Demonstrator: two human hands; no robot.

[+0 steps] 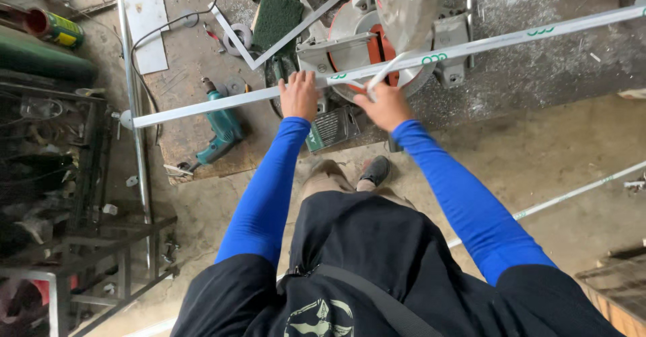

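Seen from above, a person in blue sleeves stands at a cluttered workbench. The left hand (299, 95) presses flat on a long white metal bar (202, 107) lying across a chop saw (383, 34). The right hand (385, 105) pinches a loose white strip (390, 64), seemingly film peeling off the bar. A teal drill (222, 130) lies nearby.

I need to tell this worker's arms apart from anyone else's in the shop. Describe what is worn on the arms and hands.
Both arms wear tight, plain bright-blue sleeves, the left sleeve and the right sleeve, running from under dark short shirt sleeves to the wrists. No markings show on them. The left hand and right hand are bare: no gloves, and no rings or watch visible.
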